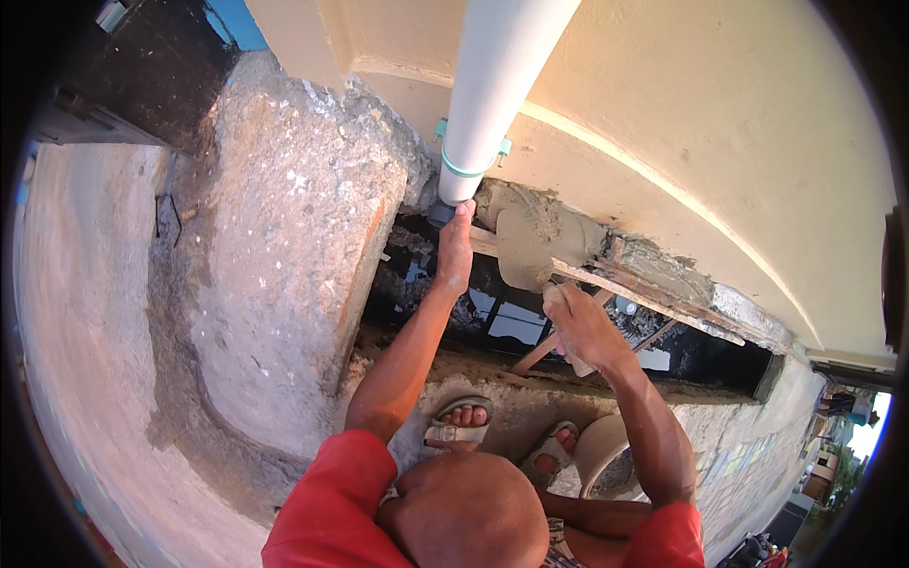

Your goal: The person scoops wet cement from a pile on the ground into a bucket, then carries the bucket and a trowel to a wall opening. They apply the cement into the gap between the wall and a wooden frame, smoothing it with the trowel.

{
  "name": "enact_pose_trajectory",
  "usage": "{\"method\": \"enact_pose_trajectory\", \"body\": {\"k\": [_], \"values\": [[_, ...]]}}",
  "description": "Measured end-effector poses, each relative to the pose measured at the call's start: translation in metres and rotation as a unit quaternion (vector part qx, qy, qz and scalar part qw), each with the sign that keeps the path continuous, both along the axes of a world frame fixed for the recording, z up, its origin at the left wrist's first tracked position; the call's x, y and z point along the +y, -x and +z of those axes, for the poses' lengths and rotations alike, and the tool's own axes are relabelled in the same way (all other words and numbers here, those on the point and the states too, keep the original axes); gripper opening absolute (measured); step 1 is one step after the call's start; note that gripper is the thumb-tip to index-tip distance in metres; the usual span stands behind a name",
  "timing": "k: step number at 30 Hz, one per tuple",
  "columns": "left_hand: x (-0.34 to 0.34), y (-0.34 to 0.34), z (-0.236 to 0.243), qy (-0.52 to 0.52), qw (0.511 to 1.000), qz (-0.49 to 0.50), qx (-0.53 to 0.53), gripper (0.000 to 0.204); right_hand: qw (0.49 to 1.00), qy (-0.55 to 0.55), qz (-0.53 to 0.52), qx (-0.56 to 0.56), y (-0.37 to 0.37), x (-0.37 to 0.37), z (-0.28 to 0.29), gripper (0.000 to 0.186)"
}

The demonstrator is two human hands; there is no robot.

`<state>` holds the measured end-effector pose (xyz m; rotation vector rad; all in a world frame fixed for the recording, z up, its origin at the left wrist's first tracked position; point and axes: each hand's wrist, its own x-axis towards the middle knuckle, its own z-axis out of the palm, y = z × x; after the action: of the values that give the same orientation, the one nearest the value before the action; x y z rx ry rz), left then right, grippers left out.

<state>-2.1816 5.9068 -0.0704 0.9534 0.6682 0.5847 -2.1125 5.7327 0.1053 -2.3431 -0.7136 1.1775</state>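
Note:
My left hand (454,256) reaches up to the lower end of a thick white pipe (502,76). Its thumb side presses on the pipe's rim, and the remaining fingers are mostly hidden. A grey fitting (440,213) shows beside it. My right hand (582,327) is closed round the handle of a trowel (524,251). Grey mortar coats the trowel's blade, which lies against the wet mortar (573,232) along the foot of the wall. Under the blade runs a long wooden strip (615,284).
Below both hands lies an open channel with dark, reflecting water (516,322), crossed by wooden braces (535,352). A rough concrete slab (284,256) borders it at left. The cream wall (720,123) rises beyond. A bucket (606,454) stands near my sandalled feet (459,421).

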Motion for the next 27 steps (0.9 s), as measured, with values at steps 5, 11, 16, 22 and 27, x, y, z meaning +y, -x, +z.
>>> {"method": "enact_pose_trajectory", "body": {"k": [5,11,16,22,27], "values": [[-0.001,0.0,0.003,-0.01,0.999,-0.035,0.018,0.084,0.963,-0.072,-0.248,0.077,0.018,-0.038,-0.021,0.026],[-0.002,-0.005,0.007,0.008,0.999,-0.026,0.022,0.09,0.926,-0.101,-0.332,0.147,0.042,-0.011,-0.051,0.028],[0.0,-0.007,0.009,0.02,0.999,-0.027,0.005,0.089,0.919,-0.119,-0.336,0.169,0.043,0.02,-0.061,0.03],[0.003,0.001,-0.004,0.021,0.999,-0.035,-0.003,0.086,0.986,-0.085,-0.145,-0.014,0.021,-0.016,-0.044,0.031],[0.005,0.004,-0.002,0.013,0.999,-0.047,-0.012,0.084,0.962,-0.104,0.034,-0.25,-0.02,-0.069,-0.014,0.044]]}}
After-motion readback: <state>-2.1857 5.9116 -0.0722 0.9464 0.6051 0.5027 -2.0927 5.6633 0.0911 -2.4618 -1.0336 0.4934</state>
